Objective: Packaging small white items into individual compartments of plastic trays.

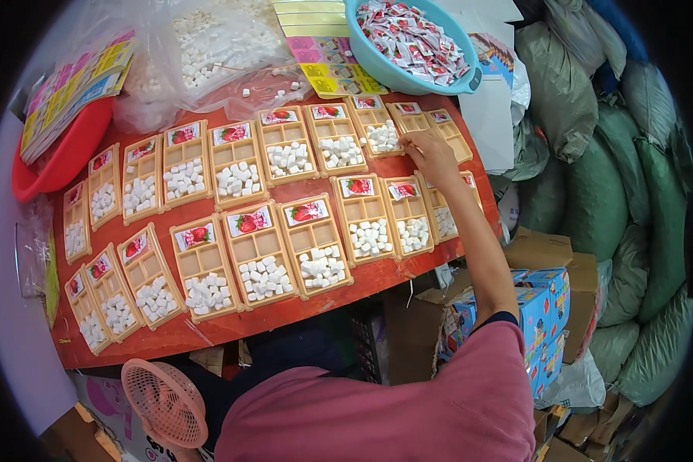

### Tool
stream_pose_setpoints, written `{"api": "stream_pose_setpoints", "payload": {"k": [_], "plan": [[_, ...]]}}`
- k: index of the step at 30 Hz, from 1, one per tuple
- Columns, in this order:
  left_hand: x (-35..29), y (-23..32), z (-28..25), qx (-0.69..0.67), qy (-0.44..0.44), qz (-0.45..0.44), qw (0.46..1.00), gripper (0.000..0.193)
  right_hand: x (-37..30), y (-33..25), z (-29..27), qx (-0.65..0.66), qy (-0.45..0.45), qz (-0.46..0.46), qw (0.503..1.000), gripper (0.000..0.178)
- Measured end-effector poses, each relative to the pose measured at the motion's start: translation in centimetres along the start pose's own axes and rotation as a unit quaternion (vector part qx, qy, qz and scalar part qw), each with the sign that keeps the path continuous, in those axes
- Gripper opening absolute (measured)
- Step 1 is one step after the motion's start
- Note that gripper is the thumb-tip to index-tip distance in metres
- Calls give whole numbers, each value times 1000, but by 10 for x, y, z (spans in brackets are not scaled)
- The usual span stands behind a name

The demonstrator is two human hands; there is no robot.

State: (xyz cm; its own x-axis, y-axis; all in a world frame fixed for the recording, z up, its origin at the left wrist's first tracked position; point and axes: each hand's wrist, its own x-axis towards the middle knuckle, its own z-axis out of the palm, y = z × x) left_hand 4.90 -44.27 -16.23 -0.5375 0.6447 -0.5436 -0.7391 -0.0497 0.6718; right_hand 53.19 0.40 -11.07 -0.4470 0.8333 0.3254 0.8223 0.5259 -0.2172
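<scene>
My right hand (430, 154) reaches to the far right of the red table, its fingertips bent together at the edge of a tan divided tray (374, 115) of white marshmallows (382, 137). Whatever lies between those fingers is too small to make out. Beside it, two trays, one of them this tan tray (410, 122), show bare compartments and a strawberry-printed sachet (408, 108). Several similar trays stand in two rows, with marshmallows in their near compartment and sachets in a far one. A pink mesh basket (164, 400) tilts at lower left; my left hand's fingers do not show there.
A blue basin (470, 80) of sachets sits at the back right. Behind the trays lies a clear bag of marshmallows (227, 46). A red basin (31, 179) holds printed sheets (77, 88). Stuffed green sacks (597, 185) and blue boxes (537, 312) crowd the right.
</scene>
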Motion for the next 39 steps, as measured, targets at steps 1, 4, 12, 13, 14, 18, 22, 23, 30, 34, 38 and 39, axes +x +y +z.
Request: {"api": "stream_pose_setpoints", "payload": {"k": [1, 4, 12, 13, 14, 18, 22, 23, 30, 34, 38, 39], "plan": [[0, 0, 0, -1, 0, 1, 1000, 75, 1, -2, -1, -4, -24, 32, 999, 15], [-2, 0, 4, -14, -8, 1, 1000, 75, 3, 1, -1, -17, -28, 3, 999, 15], [-5, 1, 10, -15, 5, 3, 1000, 72, 16, 3, 2, 156, 48, 146, 976, 18], [-5, 1, 9, -15, 4, 3, 1000, 72, 21, 3, 4, 166, 58, 133, 975, 18], [-4, 1, 6, -18, 0, 0, 1000, 70, 25, 4, 7, 166, 59, 133, 975, 18], [-5, -1, 10, -15, 3, 14, 1000, 68, 39, 5, 15, 35, 26, 30, 999, 17], [-3, -1, 13, -27, -9, 5, 1000, 68, 46, 6, 19, -2, -8, -53, 999, 18], [-3, -2, 15, -20, 0, 5, 1000, 68, 46, 8, 21, -2, -10, -53, 999, 18], [-2, 2, 8, -28, 20, 2, 999, 67, 50, 4, 13, 44, -8, -31, 999, 18], [-4, 1, 7, -28, 7, 0, 1000, 67, 47, 6, 12, 51, 4, -82, 995, 18], [-5, 0, 10, -18, 41, 15, 999, 69, 44, 5, 7, 3, 34, -67, 997, 16], [-5, 0, 9, -14, 29, 10, 999, 69, 43, 2, 7, 62, 64, -53, 995, 16]]}}
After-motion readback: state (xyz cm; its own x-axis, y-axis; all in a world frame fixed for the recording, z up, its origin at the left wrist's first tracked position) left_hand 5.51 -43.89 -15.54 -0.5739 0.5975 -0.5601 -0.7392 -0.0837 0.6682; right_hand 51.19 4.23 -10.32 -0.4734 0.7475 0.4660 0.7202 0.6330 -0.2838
